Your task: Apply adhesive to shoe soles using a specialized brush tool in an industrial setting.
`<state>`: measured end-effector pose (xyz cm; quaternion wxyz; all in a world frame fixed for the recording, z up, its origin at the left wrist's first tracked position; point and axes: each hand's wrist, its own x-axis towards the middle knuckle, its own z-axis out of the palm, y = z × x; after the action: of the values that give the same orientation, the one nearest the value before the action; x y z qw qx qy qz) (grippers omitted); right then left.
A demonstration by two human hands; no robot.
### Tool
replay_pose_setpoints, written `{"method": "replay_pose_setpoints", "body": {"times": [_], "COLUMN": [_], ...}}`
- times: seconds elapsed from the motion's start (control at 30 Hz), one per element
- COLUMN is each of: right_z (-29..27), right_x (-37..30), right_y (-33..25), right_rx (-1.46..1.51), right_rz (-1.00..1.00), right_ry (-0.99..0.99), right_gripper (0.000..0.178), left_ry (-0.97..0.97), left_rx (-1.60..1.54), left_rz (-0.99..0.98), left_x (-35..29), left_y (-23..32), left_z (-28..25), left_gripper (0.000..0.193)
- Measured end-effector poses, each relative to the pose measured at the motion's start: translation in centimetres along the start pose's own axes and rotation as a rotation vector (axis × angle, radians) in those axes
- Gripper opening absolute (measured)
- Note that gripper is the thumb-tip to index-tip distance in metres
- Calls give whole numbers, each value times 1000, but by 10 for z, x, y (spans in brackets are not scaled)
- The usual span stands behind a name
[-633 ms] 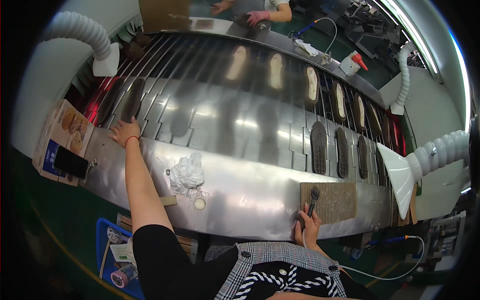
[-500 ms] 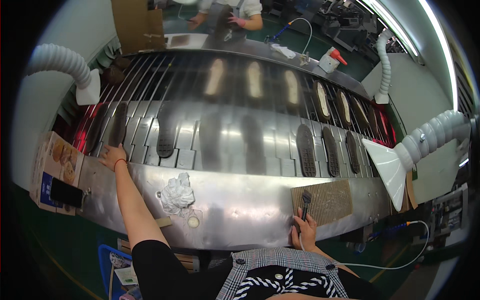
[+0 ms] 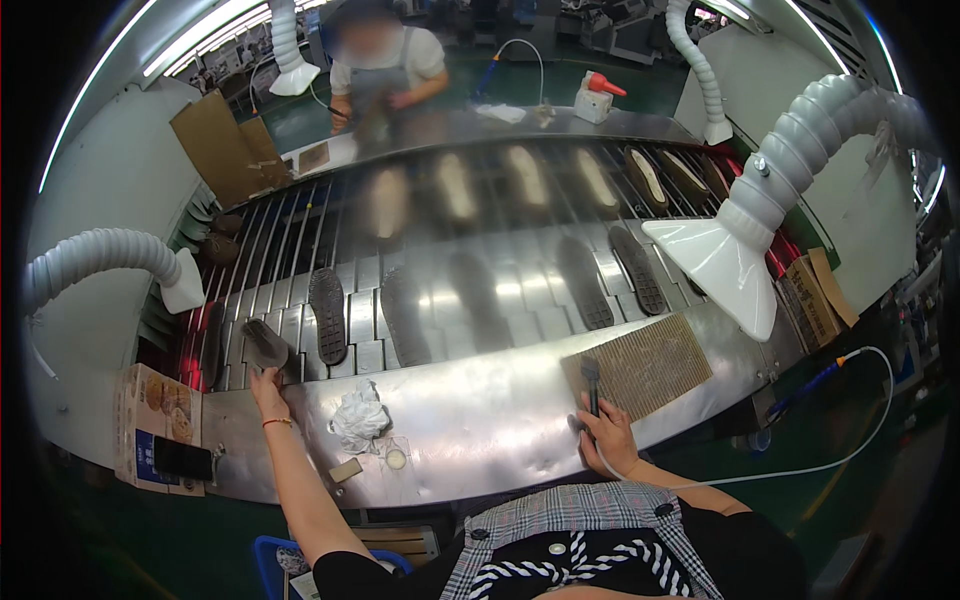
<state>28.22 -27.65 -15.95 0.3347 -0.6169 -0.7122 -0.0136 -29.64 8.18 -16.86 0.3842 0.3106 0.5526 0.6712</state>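
Note:
My left hand (image 3: pixel 268 392) grips the near end of a dark shoe sole (image 3: pixel 265 343), which is tilted up off the conveyor's metal slats at the left. Beside it another dark sole (image 3: pixel 327 318) lies with its tread upward. My right hand (image 3: pixel 609 437) is closed around a black-handled brush (image 3: pixel 591 376) with a thin pale hose trailing from it. The brush head is over a ribbed brown board (image 3: pixel 640 366) on the metal ledge. Further soles, such as one at the right (image 3: pixel 637 270), lie in a row on the slats; several look blurred behind haze.
Shoe uppers with pale undersides (image 3: pixel 646 180) lie on the far rods. White extraction hoods hang at right (image 3: pixel 722 262) and left (image 3: pixel 182 283). On the ledge are a crumpled white cloth (image 3: pixel 360 416), a small block (image 3: pixel 345 470) and a phone (image 3: pixel 182 457). A co-worker (image 3: pixel 385 75) stands opposite.
My left hand has closed on a sole and raised it off the slats. My right hand keeps the brush at the board. The view has shifted, showing more of the far side.

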Motion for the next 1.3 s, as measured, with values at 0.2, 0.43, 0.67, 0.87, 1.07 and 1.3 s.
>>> {"method": "replay_pose_setpoints", "body": {"times": [0.2,0.43,0.67,0.87,1.07,1.3], "right_z": [-11,-87,-145,-146,-174,-183], "right_x": [5,55,72,70,71,67], "right_y": [-2,-36,-57,-42,-96,-121], "right_rx": [222,250,965,2085,934,662], "right_rz": [-123,-245,123,547,-104,-525], "right_ry": [33,88,169,-152,-42,99], "right_gripper": [53,51,38,40,34,43], "left_ry": [-466,-978,-1081,-1009,-857,-1005], "left_rx": [-854,-1159,-1105,-985,-842,-700], "left_rz": [-534,-419,-331,-719,-390,-112], "left_x": [-101,-254,-387,-444,-468,-450], "left_y": [38,155,148,118,123,108], "left_z": [32,99,157,182,200,198], "left_gripper": [2,35,84,65,64,62]}}
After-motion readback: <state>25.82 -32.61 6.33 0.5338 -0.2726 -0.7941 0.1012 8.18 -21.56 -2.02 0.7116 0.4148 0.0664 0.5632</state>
